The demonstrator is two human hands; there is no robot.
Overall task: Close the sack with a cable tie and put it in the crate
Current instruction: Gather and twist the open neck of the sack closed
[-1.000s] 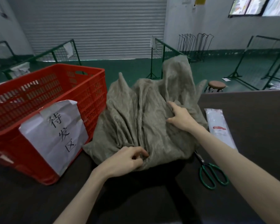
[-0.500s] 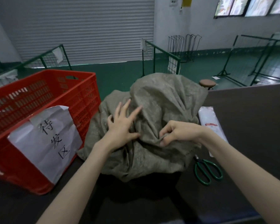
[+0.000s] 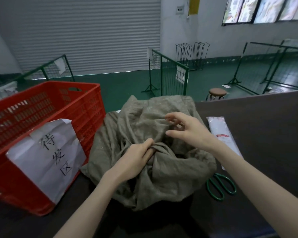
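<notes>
A crumpled olive-grey sack [image 3: 162, 177] lies on the dark table in front of me. My left hand [image 3: 138, 158] is clenched on a gathered bunch of its cloth near the middle. My right hand [image 3: 187, 129] hovers just above the sack's upper folds, fingers spread and curled, holding nothing. A red plastic crate [image 3: 46, 107] with a white paper label stands to the sack's left. A clear packet of white cable ties [image 3: 218, 131] lies on the table to the right of the sack.
Green-handled scissors [image 3: 220, 188] lie at the sack's right, near my right forearm. The dark table [image 3: 265, 134] stretches to the right. Beyond it are green wire fences, a round stool [image 3: 217, 92] and a shutter door.
My left hand dropped from the sack's top, fingers spread, and closed on bunched cloth lower down. My right hand let go of its pinch and rose, opening above the folds.
</notes>
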